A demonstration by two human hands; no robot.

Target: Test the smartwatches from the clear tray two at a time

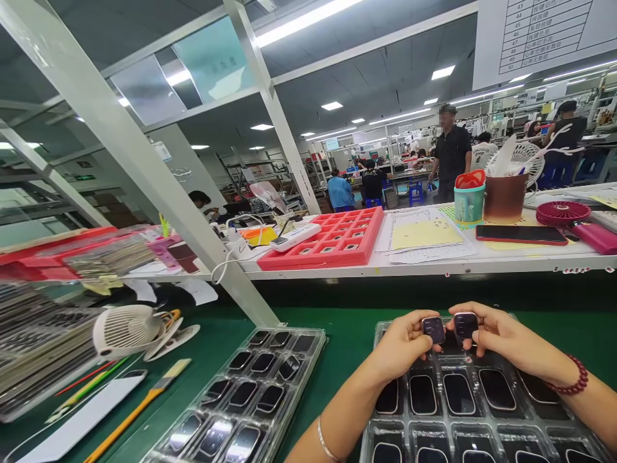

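Note:
My left hand (402, 344) pinches a small dark smartwatch body (433, 328), held up above a clear plastic tray (486, 444). My right hand (506, 337), with a red bead bracelet on its wrist, grips a second watch body (465, 325) right beside the first. Both watch bodies face me, side by side, almost touching. The tray beneath holds several dark watch bodies in separate pockets. A second clear tray (313, 341) with several more watch bodies lies to the left on the green mat (347, 334).
A white clip fan (126, 330), pencils and a brush (139, 406) lie at left. The shelf above carries a red tray (332, 247), papers, a phone (520, 234), cups and a pink fan. A slanted white frame post (159, 186) crosses left. Other people work in the background.

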